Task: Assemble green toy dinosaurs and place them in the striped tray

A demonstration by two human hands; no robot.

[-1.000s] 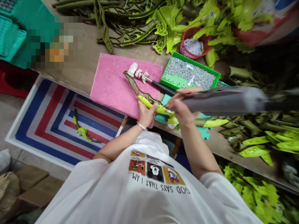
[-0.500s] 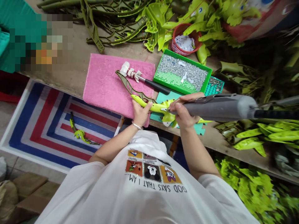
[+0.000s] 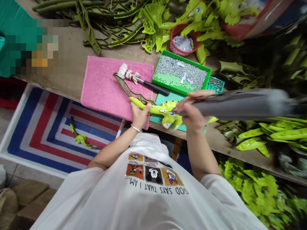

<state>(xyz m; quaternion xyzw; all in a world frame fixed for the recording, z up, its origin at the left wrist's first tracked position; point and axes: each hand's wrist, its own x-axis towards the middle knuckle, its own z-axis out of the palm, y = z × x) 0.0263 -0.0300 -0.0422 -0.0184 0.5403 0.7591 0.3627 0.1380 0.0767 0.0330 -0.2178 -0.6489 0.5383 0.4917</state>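
Observation:
A lime-green plastic toy bow [image 3: 157, 110] with a triceratops-like head and a dark olive limb lies across the bench edge. My left hand [image 3: 139, 115] is closed round its green arm, left of the head. In my right hand [image 3: 193, 110] is a grey electric screwdriver [image 3: 230, 103], held almost level, its body blurred. Its tip is close to the blue eye of the head; whether they touch I cannot tell. Under the toy are a pink towel [image 3: 103, 83] and a teal foam mat [image 3: 155, 118]. A black-handled hammer [image 3: 155, 88] with a white-wrapped head rests on the towel.
Behind my right hand stands a green tray [image 3: 157, 80] of small screws, with a teal tray [image 3: 217, 83] beside it. A red basket [image 3: 174, 48] holds white pieces. Green and olive parts [image 3: 115, 19] are heaped at the back. A striped bin [image 3: 35, 127] holds another toy bow [image 3: 80, 139].
The screwdriver tip has moved rightward along the toy, from near the white horn to near the eye, uncovering more of the head. The whole view has shifted slightly. Both grips stay the same.

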